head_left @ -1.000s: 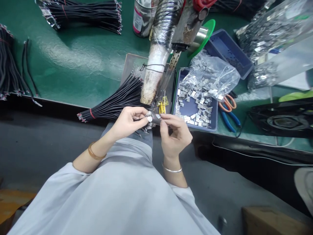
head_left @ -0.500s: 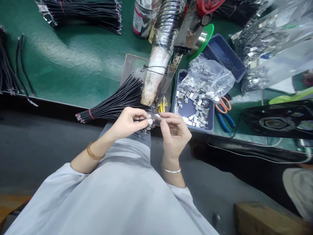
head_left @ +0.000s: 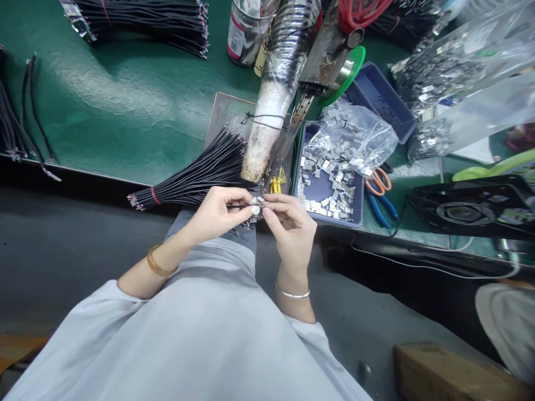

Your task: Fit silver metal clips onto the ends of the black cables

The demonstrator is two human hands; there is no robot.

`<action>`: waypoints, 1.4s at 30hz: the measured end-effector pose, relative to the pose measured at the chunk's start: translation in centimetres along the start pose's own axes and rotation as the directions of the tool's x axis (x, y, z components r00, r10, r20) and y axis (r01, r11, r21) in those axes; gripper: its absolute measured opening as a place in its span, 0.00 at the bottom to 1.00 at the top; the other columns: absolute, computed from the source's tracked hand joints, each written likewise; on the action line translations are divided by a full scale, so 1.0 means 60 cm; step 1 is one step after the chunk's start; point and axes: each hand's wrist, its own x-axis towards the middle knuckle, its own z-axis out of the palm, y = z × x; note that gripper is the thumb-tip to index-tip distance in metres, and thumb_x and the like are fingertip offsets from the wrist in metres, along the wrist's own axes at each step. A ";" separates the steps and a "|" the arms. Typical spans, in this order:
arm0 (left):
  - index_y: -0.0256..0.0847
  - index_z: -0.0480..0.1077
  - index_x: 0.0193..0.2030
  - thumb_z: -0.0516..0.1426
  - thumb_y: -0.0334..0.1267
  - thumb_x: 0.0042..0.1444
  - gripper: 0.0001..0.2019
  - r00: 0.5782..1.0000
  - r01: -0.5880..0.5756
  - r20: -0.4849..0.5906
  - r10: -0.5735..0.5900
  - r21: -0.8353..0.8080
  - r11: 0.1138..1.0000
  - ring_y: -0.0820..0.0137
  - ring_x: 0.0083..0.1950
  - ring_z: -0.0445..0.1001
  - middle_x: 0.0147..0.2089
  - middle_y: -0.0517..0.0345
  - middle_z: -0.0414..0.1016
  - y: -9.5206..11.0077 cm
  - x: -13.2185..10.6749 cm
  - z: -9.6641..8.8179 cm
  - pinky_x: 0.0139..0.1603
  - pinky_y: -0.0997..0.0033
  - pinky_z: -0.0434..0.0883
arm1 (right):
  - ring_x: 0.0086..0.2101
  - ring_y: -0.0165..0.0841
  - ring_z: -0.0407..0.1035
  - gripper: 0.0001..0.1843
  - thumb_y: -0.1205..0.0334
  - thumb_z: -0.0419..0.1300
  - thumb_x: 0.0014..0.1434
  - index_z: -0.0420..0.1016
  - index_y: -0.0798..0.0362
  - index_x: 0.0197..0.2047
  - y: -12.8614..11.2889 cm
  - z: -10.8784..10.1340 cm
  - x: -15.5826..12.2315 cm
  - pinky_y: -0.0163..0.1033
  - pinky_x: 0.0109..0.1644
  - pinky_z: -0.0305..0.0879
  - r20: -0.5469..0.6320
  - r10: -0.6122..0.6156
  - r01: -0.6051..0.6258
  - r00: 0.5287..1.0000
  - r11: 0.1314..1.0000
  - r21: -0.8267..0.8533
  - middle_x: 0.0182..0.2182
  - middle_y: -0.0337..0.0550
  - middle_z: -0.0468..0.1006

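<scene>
My left hand is pinched shut on the end of a thin black cable at the table's front edge. My right hand meets it fingertip to fingertip, pinching a small metal clip against the cable end. Just behind the hands lies a bundle of black cables tied with a red band. A blue tray with several loose metal clips sits to the right of my hands.
A taped, wrapped tool leans down over the tray and bundle. Orange-and-blue scissors lie right of the tray. Bags of clips, a second blue tray, more cable bundles and a black fan crowd the green table.
My right hand has moved left, closing the small gap to my left hand, so the fingertips now meet. The view has drifted slightly.
</scene>
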 end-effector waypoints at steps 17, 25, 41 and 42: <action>0.34 0.76 0.25 0.63 0.36 0.47 0.06 0.996 0.089 -0.012 -0.093 -0.176 0.980 0.78 0.23 0.64 0.20 0.62 0.70 0.004 0.005 0.010 0.27 0.79 0.63 | 0.41 0.34 0.82 0.06 0.68 0.61 0.67 0.77 0.48 0.44 0.011 0.015 -0.018 0.41 0.44 0.80 -0.203 -0.502 0.422 0.841 0.842 -0.335 0.40 0.41 0.86; 0.35 0.76 0.23 0.66 0.37 0.44 0.07 0.989 0.096 -0.082 -0.120 -0.247 0.964 0.79 0.22 0.61 0.19 0.63 0.68 0.010 0.009 0.016 0.23 0.80 0.60 | 0.39 0.33 0.83 0.06 0.70 0.63 0.65 0.75 0.50 0.43 0.021 0.023 -0.015 0.37 0.42 0.81 -0.239 -0.421 0.371 0.875 0.901 -0.226 0.40 0.42 0.86; 0.35 0.78 0.25 0.62 0.38 0.47 0.08 0.960 0.016 -0.276 -0.050 -0.126 0.992 0.78 0.24 0.63 0.21 0.61 0.68 0.005 0.011 0.033 0.24 0.79 0.62 | 0.38 0.31 0.84 0.11 0.75 0.66 0.61 0.72 0.49 0.37 0.018 0.018 0.011 0.33 0.45 0.81 -0.026 -0.644 0.541 0.765 0.663 -0.517 0.39 0.43 0.87; 0.35 0.79 0.25 0.62 0.38 0.48 0.08 0.957 0.013 -0.285 -0.046 -0.119 0.993 0.78 0.24 0.63 0.21 0.61 0.69 0.007 0.011 0.034 0.24 0.79 0.62 | 0.38 0.31 0.84 0.11 0.76 0.66 0.60 0.73 0.49 0.38 0.018 0.018 0.013 0.32 0.45 0.81 -0.026 -0.649 0.545 0.761 0.660 -0.517 0.39 0.43 0.88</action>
